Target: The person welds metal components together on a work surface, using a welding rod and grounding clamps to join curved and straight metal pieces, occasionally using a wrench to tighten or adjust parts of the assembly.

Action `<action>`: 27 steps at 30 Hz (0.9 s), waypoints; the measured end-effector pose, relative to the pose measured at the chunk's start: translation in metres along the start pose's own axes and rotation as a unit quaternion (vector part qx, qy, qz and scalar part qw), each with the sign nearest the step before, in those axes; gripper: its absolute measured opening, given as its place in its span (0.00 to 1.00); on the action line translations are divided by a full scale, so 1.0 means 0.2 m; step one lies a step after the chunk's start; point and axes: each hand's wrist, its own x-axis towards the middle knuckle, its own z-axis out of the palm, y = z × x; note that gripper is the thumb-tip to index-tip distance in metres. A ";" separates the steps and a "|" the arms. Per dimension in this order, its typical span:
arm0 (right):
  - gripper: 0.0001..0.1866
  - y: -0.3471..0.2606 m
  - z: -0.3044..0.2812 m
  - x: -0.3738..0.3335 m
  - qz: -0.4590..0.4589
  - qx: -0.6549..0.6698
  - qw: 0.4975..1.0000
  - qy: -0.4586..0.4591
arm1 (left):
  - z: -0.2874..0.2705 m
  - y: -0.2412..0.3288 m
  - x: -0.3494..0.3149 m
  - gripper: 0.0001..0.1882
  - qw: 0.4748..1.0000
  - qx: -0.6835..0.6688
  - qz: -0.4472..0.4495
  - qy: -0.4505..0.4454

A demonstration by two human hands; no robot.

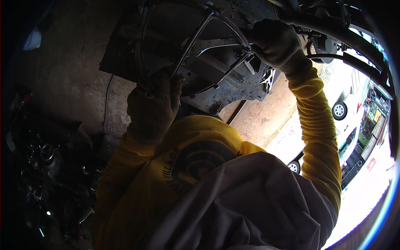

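Observation:
A dark frame of curved metal bars (192, 41) fills the upper middle. My left hand (155, 105), in a dark work glove, is closed at the lower end of its bars, its fingers raised and partly lost in shadow. Higher up and to the right, my gloved right hand (276, 45) is closed around the end of a wrench (223, 43). The shiny shaft of the wrench runs left from that fist, behind the frame's bars. What its far end bears on is too dark to make out. Below the bars lies a greasy metal plate (239, 92).
Thick dark tubes and a hose (327, 56) cross the upper right. Many metal tools and parts (48, 154) lie in shadow at the lower left. A dusty concrete floor (71, 71) spreads at the left. White vehicles (350, 98) stand in bright light outside at the right.

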 end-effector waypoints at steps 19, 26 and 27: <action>0.08 0.24 0.02 0.24 -0.067 -0.149 0.986 -0.038 | -0.01 0.01 0.03 0.13 0.996 -0.085 -0.015 0.027; 0.08 0.41 0.16 0.65 -0.090 -0.185 0.979 -0.007 | -0.03 0.04 0.03 0.13 0.996 -0.072 -0.040 -0.042; 0.08 0.43 0.18 0.71 -0.089 -0.188 0.978 -0.005 | -0.03 0.03 0.02 0.13 0.996 -0.072 -0.042 -0.043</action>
